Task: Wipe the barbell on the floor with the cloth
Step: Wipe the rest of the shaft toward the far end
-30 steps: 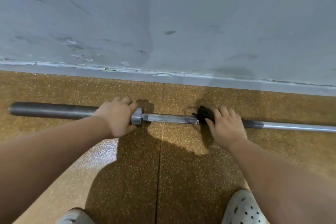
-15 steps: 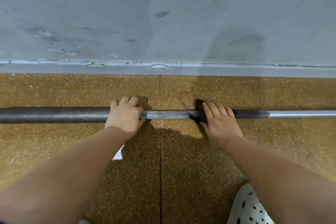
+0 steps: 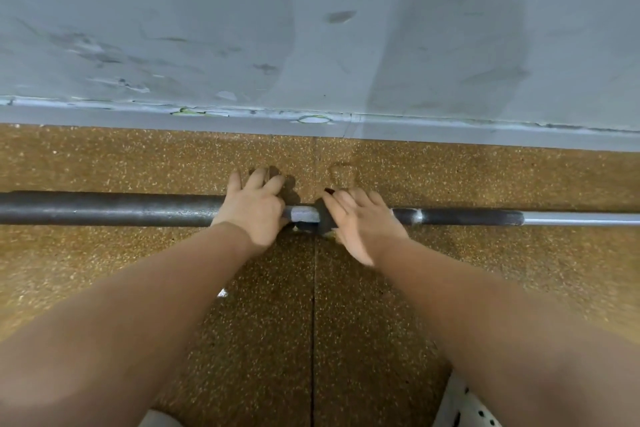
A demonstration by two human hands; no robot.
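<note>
On speckled floor (image 3: 104, 156) by a grey wall (image 3: 207, 28), fingers (image 3: 258, 180) curl round barbell (image 3: 121, 208), seemingly cloth (image 3: 323, 218).

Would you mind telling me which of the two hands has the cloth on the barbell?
The right hand: the dark cloth bunches round the barbell under its fingers. The left hand holds the bar with no cloth.
</note>
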